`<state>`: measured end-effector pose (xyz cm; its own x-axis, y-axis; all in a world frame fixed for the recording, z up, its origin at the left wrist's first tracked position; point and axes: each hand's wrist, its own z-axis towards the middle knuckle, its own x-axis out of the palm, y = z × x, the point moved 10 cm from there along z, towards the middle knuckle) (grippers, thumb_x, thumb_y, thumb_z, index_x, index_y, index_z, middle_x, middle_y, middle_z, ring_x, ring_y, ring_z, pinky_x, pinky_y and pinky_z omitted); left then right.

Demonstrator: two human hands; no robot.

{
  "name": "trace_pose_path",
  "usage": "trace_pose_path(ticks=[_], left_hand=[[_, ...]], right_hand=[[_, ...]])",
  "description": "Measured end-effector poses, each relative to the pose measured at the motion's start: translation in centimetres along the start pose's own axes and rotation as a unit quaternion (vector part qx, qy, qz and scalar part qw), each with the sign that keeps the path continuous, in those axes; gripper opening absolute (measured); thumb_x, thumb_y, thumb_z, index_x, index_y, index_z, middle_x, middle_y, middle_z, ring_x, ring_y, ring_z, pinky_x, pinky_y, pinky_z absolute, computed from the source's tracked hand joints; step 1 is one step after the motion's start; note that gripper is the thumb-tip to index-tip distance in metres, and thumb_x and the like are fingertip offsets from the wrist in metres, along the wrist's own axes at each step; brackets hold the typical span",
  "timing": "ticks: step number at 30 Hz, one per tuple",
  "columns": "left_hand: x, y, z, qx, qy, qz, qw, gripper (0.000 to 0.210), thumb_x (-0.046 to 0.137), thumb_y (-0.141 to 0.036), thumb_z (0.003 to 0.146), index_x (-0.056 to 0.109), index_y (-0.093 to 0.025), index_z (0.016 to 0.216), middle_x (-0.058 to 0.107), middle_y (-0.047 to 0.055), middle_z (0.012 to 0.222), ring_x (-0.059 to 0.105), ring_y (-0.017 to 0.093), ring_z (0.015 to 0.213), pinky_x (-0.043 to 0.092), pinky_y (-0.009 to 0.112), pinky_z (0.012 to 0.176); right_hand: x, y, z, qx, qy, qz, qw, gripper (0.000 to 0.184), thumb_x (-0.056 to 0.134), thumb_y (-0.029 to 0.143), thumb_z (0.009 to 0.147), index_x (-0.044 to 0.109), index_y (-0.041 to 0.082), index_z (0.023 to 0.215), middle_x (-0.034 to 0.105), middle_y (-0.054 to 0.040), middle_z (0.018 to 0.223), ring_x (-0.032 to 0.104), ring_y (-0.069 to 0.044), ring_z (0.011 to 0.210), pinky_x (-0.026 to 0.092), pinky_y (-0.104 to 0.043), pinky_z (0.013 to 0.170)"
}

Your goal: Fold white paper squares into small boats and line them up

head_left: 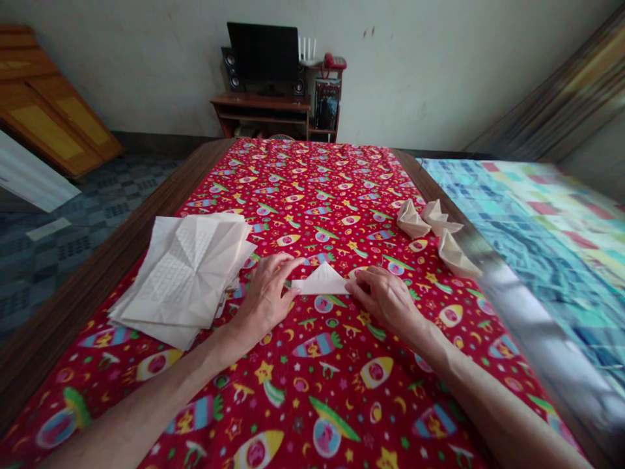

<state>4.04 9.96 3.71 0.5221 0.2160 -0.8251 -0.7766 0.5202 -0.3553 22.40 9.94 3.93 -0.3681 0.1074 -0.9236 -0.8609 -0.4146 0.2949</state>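
A small white folded paper (322, 281), with a triangular peak above a straight lower band, lies between my hands on the red patterned cloth. My left hand (268, 290) has its thumb at the band's left end, the index finger arched above it. At the right end, my right hand (387, 294) pinches the band between thumb and curled fingers. To the left rests a stack of creased paper sheets (195, 267), the top one showing folds radiating from its middle. Folded paper boats (413, 220) sit together at the right side of the cloth.
The red cloth (322, 365) covers a long brown wooden table (161, 195). Beyond it stands a desk (263, 104) with a monitor (263, 55), speakers and a red telephone (334, 62). A bed (527, 247) adjoins the right side; a wooden cabinet (58, 111) is far left.
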Motion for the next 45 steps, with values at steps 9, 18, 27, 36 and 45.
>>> trace_pose_path(ticks=[9,18,27,36,45], left_hand=[[2.8,-6.5,-1.3,0.166,0.137,0.02,0.976,0.048,0.037,-0.003,0.086,0.048,-0.012,0.131,0.052,0.009,0.136,0.037,0.023,0.132,0.029,0.044,0.112],[4.6,-7.1,-1.8,0.137,0.173,0.008,0.975,0.068,0.046,0.0,0.073,0.035,-0.013,0.138,0.033,0.013,0.149,0.018,0.024,0.142,0.029,0.043,0.114],[4.3,-6.8,-1.7,0.138,0.198,0.005,0.971,0.069,0.041,0.0,0.072,0.033,-0.008,0.14,0.029,0.013,0.151,0.016,0.021,0.142,0.026,0.04,0.115],[3.2,-5.4,-2.5,0.147,0.191,0.06,0.969,0.065,0.035,0.002,0.074,0.041,-0.011,0.138,0.038,0.008,0.147,0.027,0.018,0.139,0.029,0.038,0.114],[1.6,-3.8,-3.6,0.127,0.184,0.107,0.969,0.068,0.035,0.004,0.071,0.043,-0.012,0.137,0.038,0.006,0.147,0.033,0.02,0.137,0.031,0.042,0.112]], right_hand=[[-0.2,0.0,-0.5,-0.008,-0.021,0.012,1.0,0.023,0.047,0.033,0.092,0.049,0.021,0.072,0.055,-0.0015,0.07,0.051,-0.014,0.064,0.036,-0.025,0.059],[-0.3,2.7,-0.9,-0.042,-0.077,-0.107,0.99,0.021,0.045,0.017,0.091,0.056,0.016,0.108,0.05,-0.0201,0.13,0.049,-0.034,0.113,0.048,-0.049,0.083],[2.2,5.9,-3.7,-0.213,0.013,-0.061,0.975,0.047,0.037,0.02,0.096,0.033,0.009,0.142,0.042,-0.0165,0.142,0.033,-0.024,0.136,0.034,-0.048,0.11],[1.8,4.5,-4.7,-0.172,0.05,-0.074,0.981,0.05,0.038,0.03,0.097,0.035,0.009,0.143,0.037,-0.0131,0.146,0.031,-0.023,0.137,0.034,-0.045,0.11],[1.2,3.7,-5.1,-0.174,0.009,-0.106,0.979,0.042,0.038,0.023,0.097,0.043,0.012,0.138,0.045,-0.0117,0.141,0.04,-0.022,0.132,0.038,-0.045,0.108]])
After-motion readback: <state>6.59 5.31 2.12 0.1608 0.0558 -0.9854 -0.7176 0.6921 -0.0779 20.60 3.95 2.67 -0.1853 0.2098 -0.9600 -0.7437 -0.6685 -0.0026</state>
